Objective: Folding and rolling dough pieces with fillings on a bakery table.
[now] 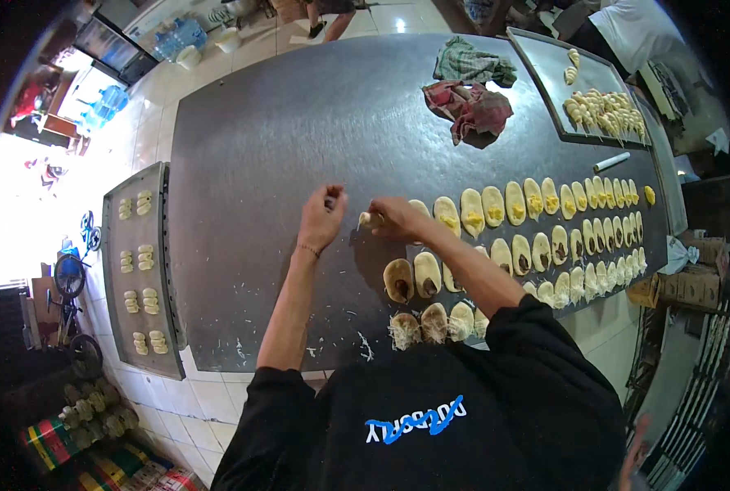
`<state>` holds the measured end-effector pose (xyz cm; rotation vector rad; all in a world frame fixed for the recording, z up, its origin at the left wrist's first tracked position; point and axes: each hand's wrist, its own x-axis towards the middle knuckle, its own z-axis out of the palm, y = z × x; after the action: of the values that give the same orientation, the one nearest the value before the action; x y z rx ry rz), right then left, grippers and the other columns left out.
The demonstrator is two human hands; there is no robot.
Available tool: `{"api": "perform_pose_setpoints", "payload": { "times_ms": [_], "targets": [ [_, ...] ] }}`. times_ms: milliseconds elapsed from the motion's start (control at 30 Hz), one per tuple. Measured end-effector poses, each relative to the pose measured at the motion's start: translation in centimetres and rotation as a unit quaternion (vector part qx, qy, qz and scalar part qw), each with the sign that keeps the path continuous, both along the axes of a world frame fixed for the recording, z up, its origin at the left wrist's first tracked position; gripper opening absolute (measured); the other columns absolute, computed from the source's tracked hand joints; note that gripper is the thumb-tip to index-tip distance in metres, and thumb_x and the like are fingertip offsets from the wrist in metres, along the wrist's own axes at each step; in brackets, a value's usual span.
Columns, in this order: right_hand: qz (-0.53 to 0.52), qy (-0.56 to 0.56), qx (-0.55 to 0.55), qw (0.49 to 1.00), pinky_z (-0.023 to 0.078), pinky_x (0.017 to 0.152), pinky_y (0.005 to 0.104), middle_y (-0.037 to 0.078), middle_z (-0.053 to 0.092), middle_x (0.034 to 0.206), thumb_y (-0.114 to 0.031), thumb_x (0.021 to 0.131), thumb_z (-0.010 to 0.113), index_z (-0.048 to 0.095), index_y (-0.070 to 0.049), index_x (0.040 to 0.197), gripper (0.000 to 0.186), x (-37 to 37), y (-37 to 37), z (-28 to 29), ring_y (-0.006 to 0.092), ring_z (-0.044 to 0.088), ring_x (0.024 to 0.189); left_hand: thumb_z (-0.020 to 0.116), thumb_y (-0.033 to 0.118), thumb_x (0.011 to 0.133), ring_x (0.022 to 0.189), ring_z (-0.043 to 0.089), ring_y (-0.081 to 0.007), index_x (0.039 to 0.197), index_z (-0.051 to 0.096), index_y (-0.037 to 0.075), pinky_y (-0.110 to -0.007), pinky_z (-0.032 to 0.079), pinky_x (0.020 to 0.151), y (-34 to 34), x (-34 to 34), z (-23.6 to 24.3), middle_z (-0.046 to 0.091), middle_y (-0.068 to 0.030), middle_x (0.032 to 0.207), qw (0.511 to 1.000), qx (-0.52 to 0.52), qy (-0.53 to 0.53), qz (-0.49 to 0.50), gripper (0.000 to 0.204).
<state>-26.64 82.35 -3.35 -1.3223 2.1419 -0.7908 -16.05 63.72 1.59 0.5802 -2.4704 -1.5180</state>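
My right hand (395, 219) is closed on a small rolled piece of dough (370, 220), pinched at its fingertips just above the metal table (242, 155). To its left hovers my left hand (324, 214), fingers loosely curled with a gap at the thumb and nothing visible in them. Flat dough ovals lie in rows to the right. The far row carries a yellow filling (472, 214), the middle row a dark brown filling (399, 282), and the near row pale shreds (406, 329). My right forearm hides part of these rows.
At the table's left edge stands a tray (119, 245) of small rolled dough pieces in pairs. Crumpled red cloth (471, 106) and green cloth (473, 63) lie at the far side. A second tray (545, 74) at far right holds shaped dough, with a white rod (611, 162) nearby.
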Motion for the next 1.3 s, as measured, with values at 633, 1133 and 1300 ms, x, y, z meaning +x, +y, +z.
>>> {"api": "perform_pose_setpoints", "payload": {
  "times_ms": [633, 1133, 1300],
  "targets": [
    [-0.26, -0.001, -0.165, 0.951, 0.05, 0.083, 0.0394, 0.022, 0.062, 0.107, -0.004, 0.086, 0.062, 0.055, -0.001, 0.12, 0.035, 6.9, 2.3, -0.5, 0.0381, 0.062, 0.095, 0.076, 0.007, 0.079, 0.1, 0.064, -0.0187, 0.121, 0.057, 0.001, -0.032, 0.054, 0.087, 6.2, 3.5, -3.0, 0.064, -0.0142, 0.114, 0.992, 0.085, -0.093, 0.023, 0.047],
    [-0.345, 0.177, 0.03, 0.921, 0.027, 0.101, 0.0558, 0.028, 0.02, 0.142, -0.051, 0.059, 0.087, 0.038, -0.009, 0.139, 0.103, 7.6, 7.6, 3.2, 0.0465, 0.028, 0.126, 0.085, 0.058, 0.06, 0.136, 0.02, -0.0422, 0.149, 0.018, 0.009, -0.056, 0.018, 0.112, 8.6, 6.5, -4.0, 0.02, -0.0212, 0.149, 0.953, -0.25, -0.168, -0.015, 0.121],
    [-0.358, 0.201, 0.023, 0.912, 0.031, 0.095, 0.0601, 0.027, 0.02, 0.143, -0.057, 0.059, 0.084, 0.035, -0.014, 0.141, 0.105, 5.4, 4.0, 3.0, 0.0484, 0.03, 0.124, 0.088, 0.051, 0.058, 0.134, 0.023, -0.0408, 0.149, 0.015, 0.013, -0.054, 0.022, 0.11, 7.7, 3.2, -3.3, 0.019, -0.0195, 0.149, 0.947, -0.22, -0.228, 0.051, 0.123]
  ]
}}
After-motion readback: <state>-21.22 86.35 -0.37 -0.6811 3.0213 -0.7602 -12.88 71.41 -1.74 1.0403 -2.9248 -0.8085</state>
